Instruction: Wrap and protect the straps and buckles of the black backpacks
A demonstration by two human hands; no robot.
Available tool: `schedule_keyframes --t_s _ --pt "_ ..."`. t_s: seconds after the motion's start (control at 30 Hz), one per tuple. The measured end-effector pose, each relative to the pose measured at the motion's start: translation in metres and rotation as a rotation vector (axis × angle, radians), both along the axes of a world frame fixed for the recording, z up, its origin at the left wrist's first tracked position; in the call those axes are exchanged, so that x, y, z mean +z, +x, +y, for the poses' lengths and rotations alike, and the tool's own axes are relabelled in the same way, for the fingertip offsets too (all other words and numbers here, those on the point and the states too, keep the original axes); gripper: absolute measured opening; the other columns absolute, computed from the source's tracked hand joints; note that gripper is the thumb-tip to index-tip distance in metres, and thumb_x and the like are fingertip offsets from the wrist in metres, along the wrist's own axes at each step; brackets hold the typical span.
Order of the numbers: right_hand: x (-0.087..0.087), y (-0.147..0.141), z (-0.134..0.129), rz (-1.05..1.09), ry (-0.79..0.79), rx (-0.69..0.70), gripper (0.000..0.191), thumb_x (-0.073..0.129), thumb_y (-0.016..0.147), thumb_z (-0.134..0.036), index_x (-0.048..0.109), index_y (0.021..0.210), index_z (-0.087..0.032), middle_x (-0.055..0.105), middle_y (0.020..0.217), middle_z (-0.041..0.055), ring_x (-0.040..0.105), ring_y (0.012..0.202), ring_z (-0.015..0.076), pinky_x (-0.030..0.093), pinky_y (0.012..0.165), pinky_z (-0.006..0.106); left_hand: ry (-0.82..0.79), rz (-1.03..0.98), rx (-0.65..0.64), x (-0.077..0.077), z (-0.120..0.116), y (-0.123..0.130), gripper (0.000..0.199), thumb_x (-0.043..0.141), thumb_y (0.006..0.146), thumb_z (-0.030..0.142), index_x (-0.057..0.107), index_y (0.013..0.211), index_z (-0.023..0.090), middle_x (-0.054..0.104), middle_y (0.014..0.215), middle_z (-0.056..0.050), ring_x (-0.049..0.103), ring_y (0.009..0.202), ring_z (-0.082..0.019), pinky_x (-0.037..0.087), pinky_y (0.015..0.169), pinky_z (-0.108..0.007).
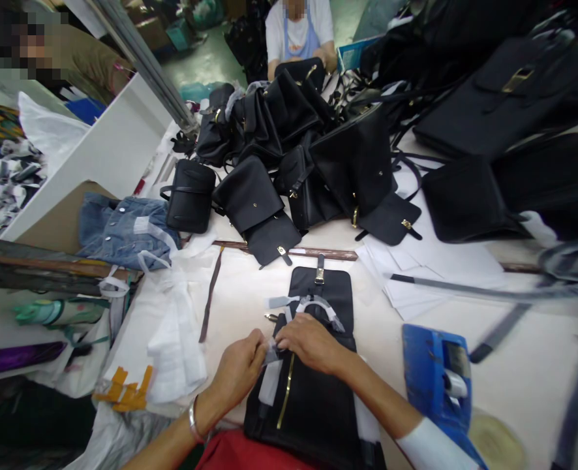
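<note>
A black bag (321, 408) with a gold zip lies in front of me. Its flap (338, 287), which has a gold buckle, is folded open away from me. White wrapping covers the bag's handle (318, 303), and pale wrap (269, 385) is around a strap on the left side. My left hand (243, 359) is closed, pinching clear plastic wrap (271, 354) beside the bag's upper left edge. Fingertips of my right hand (308, 339) meet the same wrap from the other side, also in a pinch. A small gold clasp (271, 318) sticks out just beyond.
Several black bags (257, 196) are piled across the table's far side. A blue tape dispenser (436, 378) stands at right, near white paper sheets (401, 274) and grey-wrapped straps (465, 287). Denim cloth (122, 228) and white bags (176, 333) lie left. A person (301, 32) sits opposite.
</note>
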State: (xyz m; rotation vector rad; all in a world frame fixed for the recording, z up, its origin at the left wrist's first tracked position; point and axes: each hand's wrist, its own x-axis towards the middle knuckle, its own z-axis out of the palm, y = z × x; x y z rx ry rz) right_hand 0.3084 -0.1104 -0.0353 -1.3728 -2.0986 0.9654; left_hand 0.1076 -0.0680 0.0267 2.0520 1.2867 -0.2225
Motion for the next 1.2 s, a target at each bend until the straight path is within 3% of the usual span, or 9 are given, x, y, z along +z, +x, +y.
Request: schedule_keyframes --t_s 0.13,0.3,0.5,0.63,0.8,0.97,1.1,1.2 --pt "-0.005 0.016 0.007 -0.086 -0.03 -0.067 0.014 0.051 0.091 -0.025 0.062 0.091 -0.018 0.067 0.089 0.006 0.056 0.092 0.0198 0.032 0.089 0.034 0.017 0.032 -0.007 -0.002 0.005 0.004 0.022 0.033 0.095 0.031 0.048 0.081 0.023 0.062 0.064 0.001 0.06 0.063 -0.017 0.035 0.059 -0.024" --pt "-0.005 0.007 0.013 -0.047 -0.019 0.04 0.017 0.047 0.09 -0.018 0.064 0.088 -0.018 0.067 0.086 0.0054 0.058 0.086 0.0187 0.038 0.082 0.031 0.012 0.024 -0.048 -0.013 0.008 0.023 0.018 0.036 0.094 0.03 0.048 0.082 0.023 0.063 0.068 0.001 0.06 0.065 -0.017 0.034 0.059 -0.023" --pt "0.0 0.043 0.001 -0.17 -0.075 -0.293 0.03 0.05 0.092 -0.031 0.055 0.119 -0.02 0.061 0.11 0.0091 0.053 0.104 0.0231 0.04 0.089 0.036 0.009 0.036 -0.033 -0.023 0.018 0.03 0.016 0.039 0.092 0.027 0.049 0.08 0.023 0.061 0.064 0.001 0.057 0.062 -0.016 0.032 0.057 -0.024" --pt "-0.002 0.053 -0.014 -0.276 -0.096 -0.274 0.035 0.051 0.089 -0.017 0.053 0.123 -0.026 0.057 0.117 0.0082 0.051 0.106 0.0221 0.042 0.085 0.032 -0.054 0.004 0.02 -0.028 0.023 0.033 0.019 0.038 0.091 0.028 0.05 0.078 0.023 0.061 0.062 0.003 0.057 0.059 -0.016 0.033 0.057 -0.024" --pt "0.002 0.049 -0.015 -0.384 -0.004 -0.298 0.024 0.048 0.091 -0.018 0.059 0.112 -0.024 0.062 0.099 0.0078 0.054 0.092 0.0219 0.041 0.076 0.032 -0.113 -0.062 0.125 -0.032 0.024 0.039 0.021 0.04 0.089 0.031 0.051 0.073 0.022 0.059 0.059 0.003 0.057 0.057 -0.016 0.035 0.054 -0.023" --pt "0.007 0.05 -0.012 -0.431 0.077 -0.427 0.017 0.047 0.092 -0.024 0.06 0.103 -0.02 0.061 0.089 0.0075 0.052 0.086 0.0224 0.037 0.071 0.034 -0.152 -0.134 0.183 -0.032 0.029 0.041 0.022 0.043 0.087 0.034 0.053 0.072 0.021 0.063 0.06 0.002 0.058 0.06 -0.017 0.038 0.057 -0.025" --pt "0.003 0.045 -0.014 -0.394 0.188 -0.261 0.009 0.052 0.09 -0.023 0.059 0.093 -0.019 0.059 0.085 0.0057 0.05 0.084 0.0215 0.036 0.07 0.033 -0.219 -0.193 0.278 -0.035 0.03 0.046 0.02 0.045 0.085 0.034 0.052 0.072 0.021 0.062 0.059 0.002 0.059 0.058 -0.017 0.039 0.055 -0.025" --pt "-0.001 0.042 -0.013 -0.371 0.231 -0.167 0.01 0.053 0.089 -0.019 0.058 0.098 -0.018 0.059 0.089 0.0063 0.051 0.086 0.0214 0.038 0.071 0.033 -0.226 -0.212 0.3 -0.038 0.029 0.053 0.019 0.045 0.085 0.034 0.051 0.071 0.021 0.061 0.058 0.003 0.058 0.057 -0.017 0.04 0.055 -0.025"
